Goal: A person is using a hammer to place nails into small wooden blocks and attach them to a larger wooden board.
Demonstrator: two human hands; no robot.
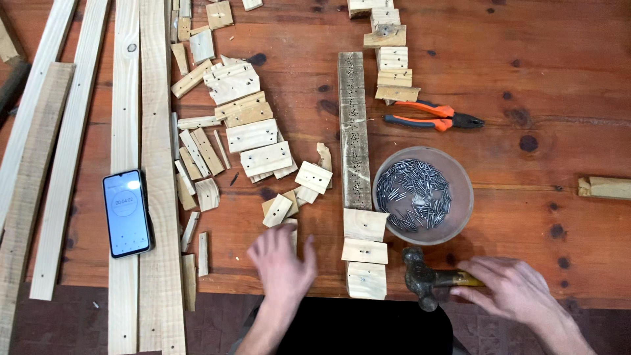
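My left hand (282,263) hovers flat over the wooden table (539,98), fingers spread, just below a small pale wood block (278,210); it holds nothing. My right hand (513,289) rests on the yellow handle of a claw hammer (424,277) lying near the table's front edge, fingers loosely over it. Between the hands lie three small wood blocks (365,253) in a column, below a long dark plank (353,128) full of nail holes.
A clear bowl of nails (420,194) sits right of the plank. Orange-handled pliers (434,115) lie behind it. Many wood offcuts (253,135) are scattered centre left. Long slats (154,131) and a phone (127,212) lie at the left.
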